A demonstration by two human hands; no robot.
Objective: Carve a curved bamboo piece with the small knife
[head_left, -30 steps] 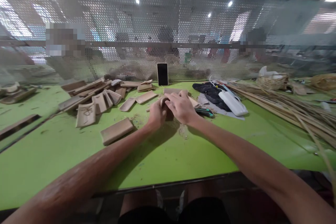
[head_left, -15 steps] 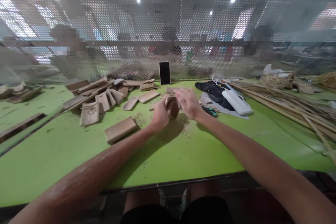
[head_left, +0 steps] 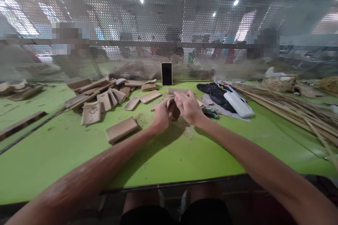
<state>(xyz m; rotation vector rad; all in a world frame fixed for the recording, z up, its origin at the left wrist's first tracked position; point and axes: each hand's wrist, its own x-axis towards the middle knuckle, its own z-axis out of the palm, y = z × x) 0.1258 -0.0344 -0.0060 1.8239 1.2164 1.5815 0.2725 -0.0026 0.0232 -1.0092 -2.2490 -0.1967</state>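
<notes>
My left hand [head_left: 162,116] is closed around a curved brown bamboo piece [head_left: 174,111], held on edge a little above the table. My right hand [head_left: 189,108] meets the same piece from the other side, its fingers bent together against the upper edge. Whether a small item is under those fingers is hidden. Behind the hands lies a flat bamboo slat [head_left: 173,90]. A utility knife with a teal and black handle [head_left: 210,113] rests just right of my right hand. Shavings [head_left: 187,128] are scattered on the table below.
A trough-shaped bamboo piece [head_left: 121,129] lies left on the green table [head_left: 169,161]. Several more form a pile [head_left: 89,91] behind it. A phone [head_left: 166,74] stands against the perforated screen [head_left: 182,52]. Right are black cloth [head_left: 215,93], a white case [head_left: 239,104] and long strips [head_left: 287,103].
My right hand was blurred with its fingers stretched over the bamboo piece; now the fingers are bent down against its edge. The left hand keeps its grip.
</notes>
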